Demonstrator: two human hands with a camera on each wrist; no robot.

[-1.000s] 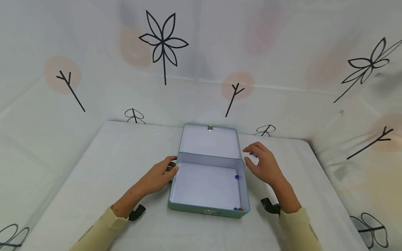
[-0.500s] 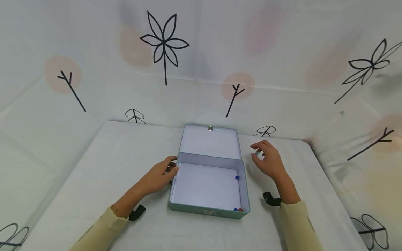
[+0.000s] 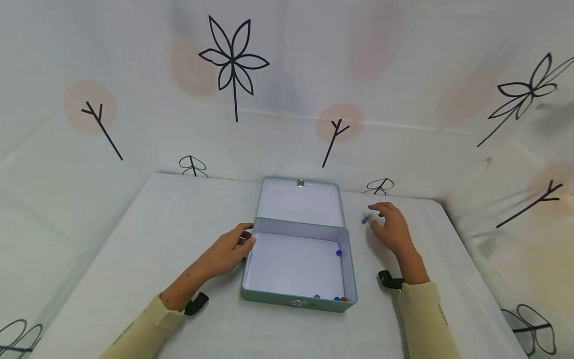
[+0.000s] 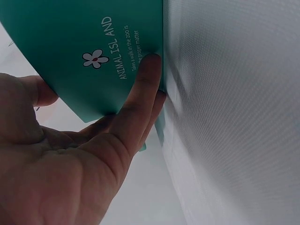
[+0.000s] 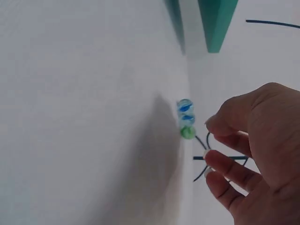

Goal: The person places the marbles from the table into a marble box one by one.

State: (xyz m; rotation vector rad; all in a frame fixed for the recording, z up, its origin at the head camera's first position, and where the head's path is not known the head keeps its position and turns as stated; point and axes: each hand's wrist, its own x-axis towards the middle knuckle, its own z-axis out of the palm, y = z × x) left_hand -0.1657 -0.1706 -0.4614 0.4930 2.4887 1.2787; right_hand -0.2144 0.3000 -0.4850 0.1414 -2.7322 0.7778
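A green tin box (image 3: 296,264) with a white inside stands with its lid (image 3: 300,202) folded back. My left hand (image 3: 228,253) rests at its left side, fingers straight along the outer wall (image 4: 93,65) and thumb at the rim. To the right of the box my right hand (image 3: 391,227) hovers above the table with loosely bent fingers, holding nothing. Just beyond those fingertips, two blue-swirled marbles (image 5: 186,107) and a green marble (image 5: 187,132) lie in a row. Inside the box are blue marbles (image 3: 339,253), a red marble (image 3: 344,299) and a greyish marble (image 3: 317,296).
White cloth covers the table (image 3: 179,209). A pale backdrop (image 3: 278,89) with line-drawn flowers rises behind it. Dark wrist-camera mounts (image 3: 390,280) hang under both forearms. The lid reaches close to the table's back edge.
My right hand has moved right, away from the box, and its fingers have spread, uncovering the marbles on the table. A greyish marble now shows by the box's front wall. My left hand stays put.
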